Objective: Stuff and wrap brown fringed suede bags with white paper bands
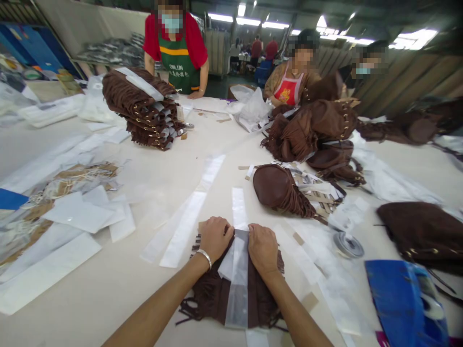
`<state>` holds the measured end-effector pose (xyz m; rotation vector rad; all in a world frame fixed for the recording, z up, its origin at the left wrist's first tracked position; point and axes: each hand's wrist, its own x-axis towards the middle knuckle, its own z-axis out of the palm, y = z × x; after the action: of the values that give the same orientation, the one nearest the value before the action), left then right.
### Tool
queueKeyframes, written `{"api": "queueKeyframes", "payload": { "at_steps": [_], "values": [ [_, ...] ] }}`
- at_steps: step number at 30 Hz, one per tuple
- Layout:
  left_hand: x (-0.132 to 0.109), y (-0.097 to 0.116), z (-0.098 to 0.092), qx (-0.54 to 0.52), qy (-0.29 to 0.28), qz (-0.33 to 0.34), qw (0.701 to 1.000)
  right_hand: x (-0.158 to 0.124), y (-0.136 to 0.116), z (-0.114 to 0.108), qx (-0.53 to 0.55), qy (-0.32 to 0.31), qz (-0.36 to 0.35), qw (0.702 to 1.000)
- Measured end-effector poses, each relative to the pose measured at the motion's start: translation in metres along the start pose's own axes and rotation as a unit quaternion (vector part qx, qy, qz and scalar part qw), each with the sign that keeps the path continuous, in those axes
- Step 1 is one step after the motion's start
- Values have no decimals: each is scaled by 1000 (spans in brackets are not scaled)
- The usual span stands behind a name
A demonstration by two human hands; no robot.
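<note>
Fringed brown bag (217,306): one, lies flat at the middle of the near edge of the surface (181,168); fringe spread to both sides.
Clear strip (237,306): laid lengthwise down the middle of the bag, beside a white sheet (226,267).
Left hand (216,238): bare, silvery bracelet (206,256) at wrist; set on the bag's far end, left of the strip; fingers bent, thumb drawn toward them; cannot tell whether pinching the brown material or only pressing.
Right hand (263,248): bare; set on the same end, right of the strip; fingers curled under, tips hidden; cannot tell whether pinching or pressing.
Blue object (392,296): one, toward the near right corner.
Tape roll (347,245): one, grey, lies flat, toward the right edge.
Dark brown bag (419,229): one, gold-coloured eyelets, near the right edge.
White sheets (81,212): several, overlapping, toward the left edge.
Round-based brown bag (275,185): one, on its side, right of centre.
Heaped brown bags (307,130): several, toward the far right corner.
Stacked fringed bags (148,108): layered pile, pale strip on top, toward the far left corner.
Co-worker in green apron (179,70): one, stands at the far edge.
Co-worker in red apron (288,89): one, behind the heap.
</note>
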<state>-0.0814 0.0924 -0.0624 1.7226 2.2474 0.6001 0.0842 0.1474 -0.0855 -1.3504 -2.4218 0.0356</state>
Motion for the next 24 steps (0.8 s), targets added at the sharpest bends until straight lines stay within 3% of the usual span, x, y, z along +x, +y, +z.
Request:
{"api": "queueKeyframes", "payload": {
  "at_steps": [4, 7, 12, 15, 19, 24],
  "values": [
    [-17, 1, -4, -28, 48, 52, 997, 3, 1, 0, 15, -18, 7, 1000],
    [-38, 0, -13, -46, 73, 73, 994, 2, -1, -12, 62, -8, 0, 998],
    [-77, 1, -26, -152, 4, 48, 987, -32, -11, -52, 160, 27, 4, 987],
    [-89, 5, -25, -202, -39, 9, 979, -65, -16, -67, 217, -27, 55, 974],
    [-93, 11, -22, -204, -61, -17, 977, -91, -19, -72, 298, -118, 139, 937],
    [-94, 21, -30, -173, -100, -14, 980, -90, -22, -70, 369, -157, 158, 902]
  ]
}}
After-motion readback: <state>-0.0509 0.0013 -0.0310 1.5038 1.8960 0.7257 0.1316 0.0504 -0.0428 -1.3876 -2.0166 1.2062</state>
